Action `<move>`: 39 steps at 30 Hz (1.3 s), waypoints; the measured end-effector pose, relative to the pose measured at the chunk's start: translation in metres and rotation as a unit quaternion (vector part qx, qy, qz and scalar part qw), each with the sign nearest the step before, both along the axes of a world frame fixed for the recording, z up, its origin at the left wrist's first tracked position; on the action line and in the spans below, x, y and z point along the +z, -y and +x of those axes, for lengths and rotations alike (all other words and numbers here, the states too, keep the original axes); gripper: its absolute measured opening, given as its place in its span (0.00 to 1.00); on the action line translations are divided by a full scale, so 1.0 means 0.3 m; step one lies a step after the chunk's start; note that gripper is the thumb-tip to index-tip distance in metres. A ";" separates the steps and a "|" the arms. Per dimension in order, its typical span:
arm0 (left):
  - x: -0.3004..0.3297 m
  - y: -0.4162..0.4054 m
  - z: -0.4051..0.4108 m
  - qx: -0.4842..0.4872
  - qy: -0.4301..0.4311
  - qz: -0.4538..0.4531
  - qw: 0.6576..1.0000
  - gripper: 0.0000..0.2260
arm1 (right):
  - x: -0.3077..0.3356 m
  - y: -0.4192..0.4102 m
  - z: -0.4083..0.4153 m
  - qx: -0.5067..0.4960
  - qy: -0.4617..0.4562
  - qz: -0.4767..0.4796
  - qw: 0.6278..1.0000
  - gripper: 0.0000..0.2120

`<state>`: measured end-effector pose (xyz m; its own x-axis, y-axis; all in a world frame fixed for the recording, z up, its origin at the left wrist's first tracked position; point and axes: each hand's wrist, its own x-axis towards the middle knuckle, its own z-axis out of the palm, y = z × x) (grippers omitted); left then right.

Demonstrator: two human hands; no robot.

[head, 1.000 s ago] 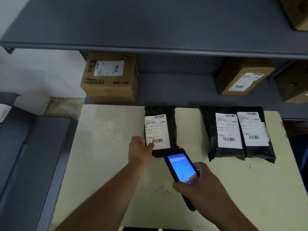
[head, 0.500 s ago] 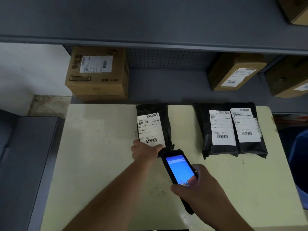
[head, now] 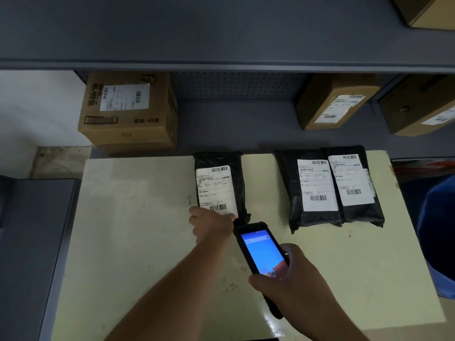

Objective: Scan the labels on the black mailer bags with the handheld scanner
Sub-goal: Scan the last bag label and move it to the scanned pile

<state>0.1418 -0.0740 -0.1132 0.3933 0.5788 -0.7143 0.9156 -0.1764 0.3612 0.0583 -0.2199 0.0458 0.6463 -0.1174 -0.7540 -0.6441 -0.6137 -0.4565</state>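
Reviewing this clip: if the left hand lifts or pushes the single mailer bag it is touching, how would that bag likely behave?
The left hand rests at the near end of the black mailer bag. Its wrinkled, glossy film suggests it would probably flex rather than stay stiff. It lies flat on the table, so rolling or tipping seems unlikely; it would probably slide when pushed.

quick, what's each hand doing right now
Left hand: resting on the near end of the left mailer; grip cannot be told.
Right hand: closed around the scanner.

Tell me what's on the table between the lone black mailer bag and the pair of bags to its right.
Nothing: the head view shows bare table between the lone mailer bag and the pair.
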 end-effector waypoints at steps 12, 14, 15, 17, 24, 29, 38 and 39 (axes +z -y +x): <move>-0.012 -0.045 -0.050 0.072 0.097 -0.104 0.987 0.28 | 0.022 0.028 -0.023 0.002 -0.012 -0.005 1.000 0.31; -0.022 -0.070 -0.068 0.080 0.100 -0.139 0.982 0.23 | 0.028 0.024 -0.027 0.005 -0.009 -0.005 1.000 0.32; -0.023 -0.081 -0.074 0.086 0.098 -0.158 0.979 0.22 | 0.030 0.021 -0.029 0.007 -0.009 -0.003 1.000 0.32; -0.023 -0.103 -0.088 0.094 0.097 -0.186 0.973 0.21 | 0.032 0.015 -0.037 0.011 -0.010 0.001 1.000 0.33; -0.007 -0.158 -0.144 0.108 0.124 -0.230 0.959 0.23 | 0.044 -0.007 -0.041 0.036 -0.018 -0.012 0.999 0.27; 0.001 -0.188 -0.208 0.106 0.157 -0.243 0.951 0.24 | 0.053 -0.033 -0.045 0.059 -0.043 -0.006 0.997 0.23; 0.015 -0.241 -0.280 0.115 0.217 -0.256 0.935 0.21 | 0.075 -0.099 -0.049 0.077 -0.069 0.001 0.995 0.23; 0.018 -0.246 -0.285 0.117 0.223 -0.259 0.932 0.21 | 0.076 -0.109 -0.052 0.080 -0.068 0.001 0.994 0.24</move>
<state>0.0563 -0.0003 -0.1077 0.6244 0.3080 -0.7178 0.6459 0.3132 0.6963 0.0428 -0.1872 0.0685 0.5486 -0.0201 -0.8359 -0.5944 -0.7124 -0.3730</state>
